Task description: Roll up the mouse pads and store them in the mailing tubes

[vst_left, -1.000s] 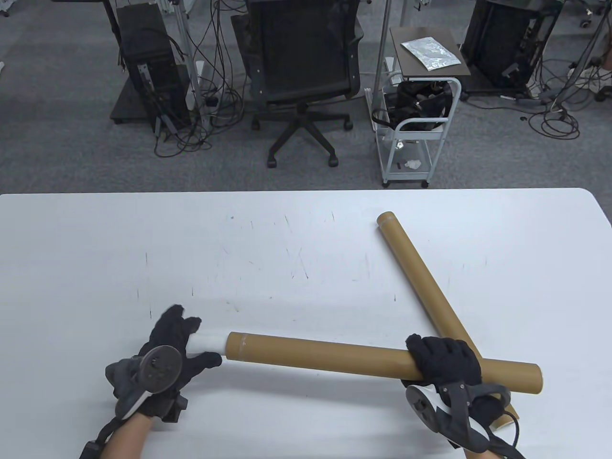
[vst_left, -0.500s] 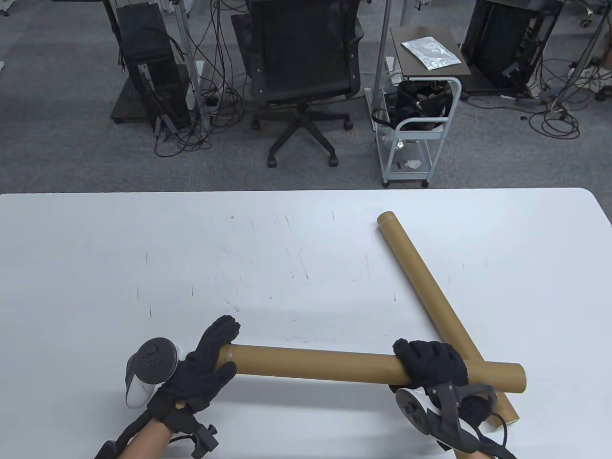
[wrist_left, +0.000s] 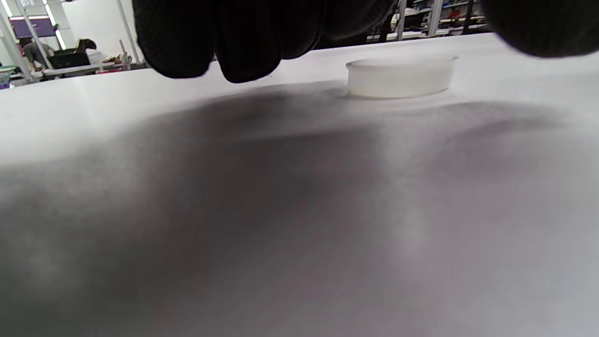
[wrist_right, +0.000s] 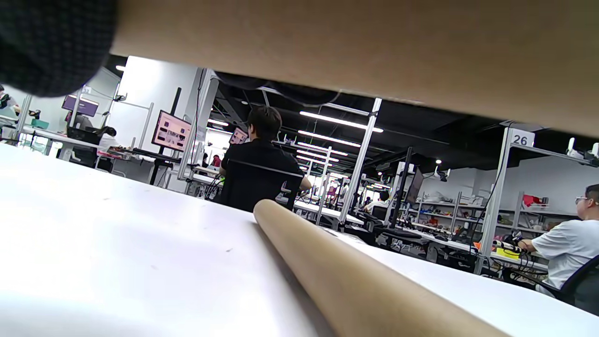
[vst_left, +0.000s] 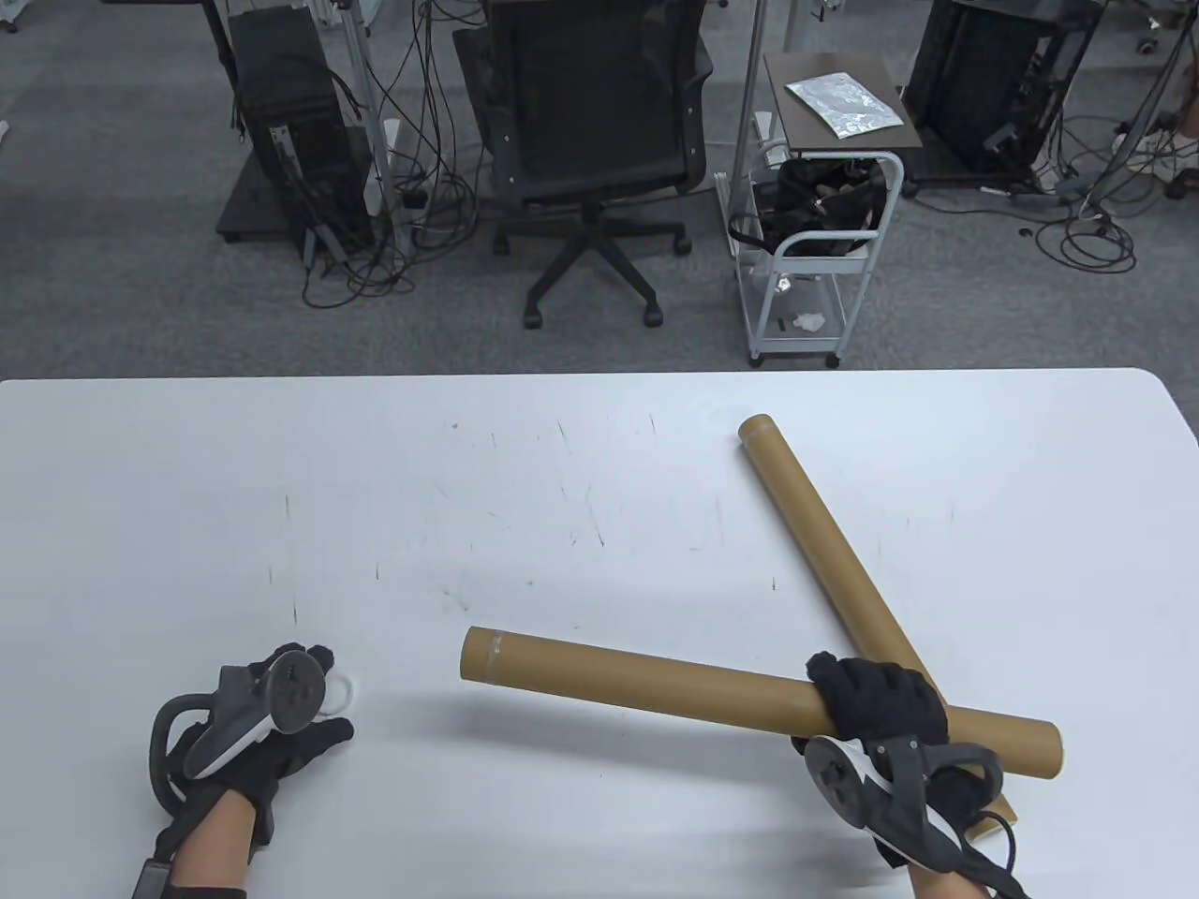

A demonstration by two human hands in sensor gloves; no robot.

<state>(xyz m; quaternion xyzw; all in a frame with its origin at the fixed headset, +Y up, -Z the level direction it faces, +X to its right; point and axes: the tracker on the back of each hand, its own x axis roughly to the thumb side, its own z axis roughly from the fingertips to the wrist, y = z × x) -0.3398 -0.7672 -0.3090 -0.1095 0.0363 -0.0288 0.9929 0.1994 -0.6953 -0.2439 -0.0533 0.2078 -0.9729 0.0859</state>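
Half a second ago my left hand point(vst_left: 272, 740) pressed on the near tube's left end; now it has pulled away to the lower left of the table view and rests low over the table point(vst_left: 140, 487), well apart from that tube. Its fingers point(wrist_left: 243, 42) hang loosely, holding nothing, and just past them a white cap point(vst_left: 342, 693) lies flat on the table, a shallow translucent disc in the left wrist view point(wrist_left: 400, 77). I cannot tell whether my fingertips touch it.

My right hand point(vst_left: 880, 712) grips the near tube point(vst_left: 656, 684) close to its right end, fingers curled over the top. That tube has shifted slightly rightward and now slants from the lower middle of the frame down to the lower right; its left end is free of any hand, and no white roll sticks out of it as one did a second ago. I cannot see inside it. In the right wrist view it fills the top of the frame point(wrist_right: 374, 51), raised clear of the table.

Under it, crossing at my right hand, the far tube point(vst_left: 815, 534) lies on the table, running from the upper right of the tabletop down to the lower right corner, unmoved.

Beyond the table's far edge, a black chair point(vst_left: 590, 122) stands at top centre and a white cart point(vst_left: 824, 215) at the upper right.
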